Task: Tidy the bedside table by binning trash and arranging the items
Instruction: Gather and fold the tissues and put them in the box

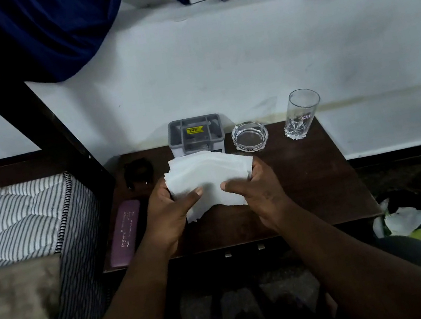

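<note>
A stack of white paper napkins (208, 175) is held above the middle of the dark wooden bedside table (306, 184). My left hand (170, 217) grips its left side and my right hand (259, 195) grips its right side, thumbs on top. The sheets are fanned out and bent in the middle. Behind them at the table's back edge stands a grey plastic organiser (196, 133) with a yellow sticker. A glass ashtray (249, 136) sits to its right, and a tall clear drinking glass (301, 113) stands at the back right corner.
A purple spectacle case (122, 232) lies along the table's left edge, with a dark round object (138, 172) behind it. A striped mattress (16, 216) adjoins on the left. On the floor at the right is a dark bin bag (411, 219) holding white and yellow trash.
</note>
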The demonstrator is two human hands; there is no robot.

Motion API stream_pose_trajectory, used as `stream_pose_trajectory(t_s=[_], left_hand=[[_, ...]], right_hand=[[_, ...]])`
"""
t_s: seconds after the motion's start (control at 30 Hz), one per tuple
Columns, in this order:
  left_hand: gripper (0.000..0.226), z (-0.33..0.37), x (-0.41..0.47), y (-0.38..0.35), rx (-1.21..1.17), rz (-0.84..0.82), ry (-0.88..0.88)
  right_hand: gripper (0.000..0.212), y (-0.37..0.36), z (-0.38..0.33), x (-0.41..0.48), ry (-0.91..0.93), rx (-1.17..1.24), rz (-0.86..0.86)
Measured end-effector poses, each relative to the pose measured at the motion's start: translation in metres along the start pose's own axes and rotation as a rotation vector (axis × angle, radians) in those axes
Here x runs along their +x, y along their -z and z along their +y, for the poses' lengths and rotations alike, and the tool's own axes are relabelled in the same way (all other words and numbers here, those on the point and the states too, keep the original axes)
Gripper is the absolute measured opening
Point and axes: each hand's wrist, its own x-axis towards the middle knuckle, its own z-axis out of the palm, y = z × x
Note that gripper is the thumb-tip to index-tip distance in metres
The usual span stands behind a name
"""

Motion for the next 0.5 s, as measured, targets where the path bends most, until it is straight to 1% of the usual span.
stream_pose_trajectory(t_s=[0.1, 0.2, 0.3, 0.4, 0.43, 0.5], left_hand=[[0.046, 0.001, -0.001, -0.005, 0.026, 0.039, -0.057], [0.041, 0.003, -0.001, -0.007, 0.073, 0.057, -0.121], [0.052, 0.006, -0.001, -0.009, 0.11, 0.028, -0.164], [0.068, 0.011, 0.0, -0.012, 0.055, -0.014, -0.197], [0.07, 0.014, 0.001, -0.013, 0.048, -0.015, -0.208], [0.061, 0.018, 0.001, -0.015, 0.047, 0.002, -0.231]], right_hand=[[0.059, 0.001, -0.001, 0.0, 0.056, -0.022, 0.018], [0.051, 0.001, -0.001, -0.002, 0.075, -0.051, -0.003], [0.044, 0.001, 0.001, -0.002, 0.061, -0.057, -0.007], [0.041, -0.002, 0.002, -0.002, 0.062, -0.096, -0.022], [0.039, -0.002, 0.003, -0.002, 0.067, -0.108, -0.022], [0.037, -0.004, 0.004, -0.003, 0.076, -0.13, -0.002]])
